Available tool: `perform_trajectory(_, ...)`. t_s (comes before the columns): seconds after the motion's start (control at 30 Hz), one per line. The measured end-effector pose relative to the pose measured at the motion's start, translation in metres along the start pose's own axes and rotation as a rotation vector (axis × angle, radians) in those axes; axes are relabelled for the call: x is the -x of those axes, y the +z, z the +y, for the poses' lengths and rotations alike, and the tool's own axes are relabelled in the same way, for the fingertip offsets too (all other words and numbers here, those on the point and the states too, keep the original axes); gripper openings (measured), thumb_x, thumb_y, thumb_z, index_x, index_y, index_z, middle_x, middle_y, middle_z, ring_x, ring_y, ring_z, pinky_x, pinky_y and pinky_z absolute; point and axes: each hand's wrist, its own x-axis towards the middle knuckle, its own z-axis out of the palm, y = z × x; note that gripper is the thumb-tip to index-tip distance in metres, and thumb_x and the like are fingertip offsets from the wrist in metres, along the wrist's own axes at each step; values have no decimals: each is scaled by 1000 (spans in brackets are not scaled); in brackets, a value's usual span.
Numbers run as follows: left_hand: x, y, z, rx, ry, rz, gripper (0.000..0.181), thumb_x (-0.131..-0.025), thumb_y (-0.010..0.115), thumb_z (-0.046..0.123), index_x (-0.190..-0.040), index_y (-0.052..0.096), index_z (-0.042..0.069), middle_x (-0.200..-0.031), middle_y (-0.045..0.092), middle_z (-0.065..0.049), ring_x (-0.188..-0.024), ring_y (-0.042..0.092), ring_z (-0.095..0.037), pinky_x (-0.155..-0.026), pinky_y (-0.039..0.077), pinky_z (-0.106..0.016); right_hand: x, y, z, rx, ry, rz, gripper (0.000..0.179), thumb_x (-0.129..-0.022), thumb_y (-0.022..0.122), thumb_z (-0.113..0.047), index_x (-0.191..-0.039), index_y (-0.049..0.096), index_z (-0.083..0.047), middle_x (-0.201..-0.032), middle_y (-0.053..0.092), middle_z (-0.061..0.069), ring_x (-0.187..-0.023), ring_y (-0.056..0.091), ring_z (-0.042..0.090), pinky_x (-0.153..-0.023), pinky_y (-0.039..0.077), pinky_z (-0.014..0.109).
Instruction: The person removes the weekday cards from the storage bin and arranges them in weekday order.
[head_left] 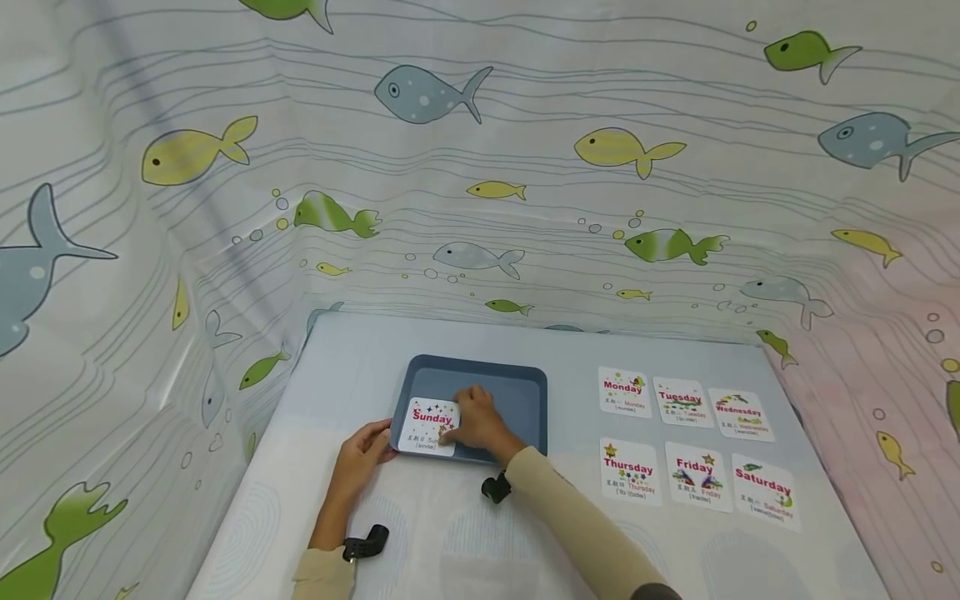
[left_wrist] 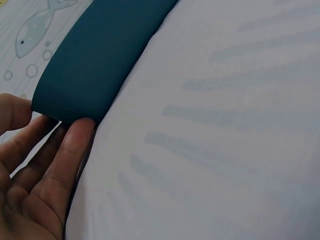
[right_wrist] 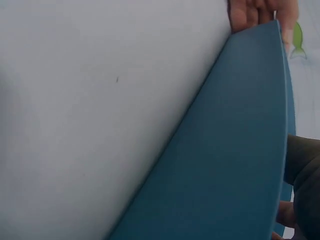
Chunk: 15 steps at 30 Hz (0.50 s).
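A white card printed "Sunday" (head_left: 427, 419) lies over the near left part of a blue-grey tray (head_left: 510, 377). My right hand (head_left: 480, 423) grips the card at its right side, thumb over the lower right corner. That hand (right_wrist: 306, 172) is mostly hidden behind the tray wall in the right wrist view. At the tray's near left corner, my left hand (head_left: 362, 454) holds the rim. The left wrist view has the thumb on one side of the corner and the other fingers of the left hand (left_wrist: 45, 175) against the outer wall.
To the tray's right, several weekday cards lie in two rows, from the Monday card (head_left: 625, 393) to the Saturday card (head_left: 767, 492). All rest on a pale patterned tabletop (head_left: 480, 542). Fish-printed sheeting (head_left: 480, 158) surrounds the table's back and sides.
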Motion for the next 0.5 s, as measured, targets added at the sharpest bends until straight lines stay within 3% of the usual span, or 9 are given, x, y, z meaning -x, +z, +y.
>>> perform_trajectory(0.2, 0, 0, 0, -2, -7, 5, 35, -103, 56, 19, -134, 59, 3, -134, 62, -21, -111, 69, -29, -84, 62, -26, 2, 0, -5, 62, -29, -7, 78, -70, 92, -34, -133, 53, -8, -122, 47, 8, -110, 41, 23, -82, 52, 33)
perform_trajectory(0.5, 0, 0, 1, -15, 5, 2, 36, -104, 55, 19, -135, 58, 1, -136, 60, -23, -113, 68, -28, -85, 62, -26, -10, -4, -9, 87, 38, -98, 75, -66, 94, -37, -116, 45, -9, -108, 36, 5, -97, 35, 20, -73, 43, 29)
